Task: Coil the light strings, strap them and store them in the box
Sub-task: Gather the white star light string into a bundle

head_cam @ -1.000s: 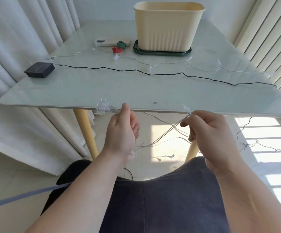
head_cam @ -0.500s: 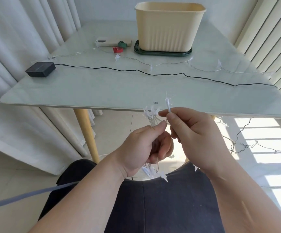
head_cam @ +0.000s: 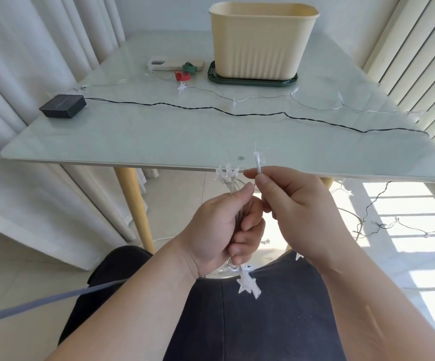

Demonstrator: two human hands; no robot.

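Coiling goes neatly if we match loop lengths: left hand (head_cam: 219, 230) grips the coil (head_cam: 228, 176), right hand (head_cam: 298, 212) pinches the next star light (head_cam: 257, 162).

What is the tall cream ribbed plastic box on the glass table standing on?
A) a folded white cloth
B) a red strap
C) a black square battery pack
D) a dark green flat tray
D: the cream ribbed plastic box stands on a dark green flat tray, whose rim shows around its base, at the far side of the glass table.
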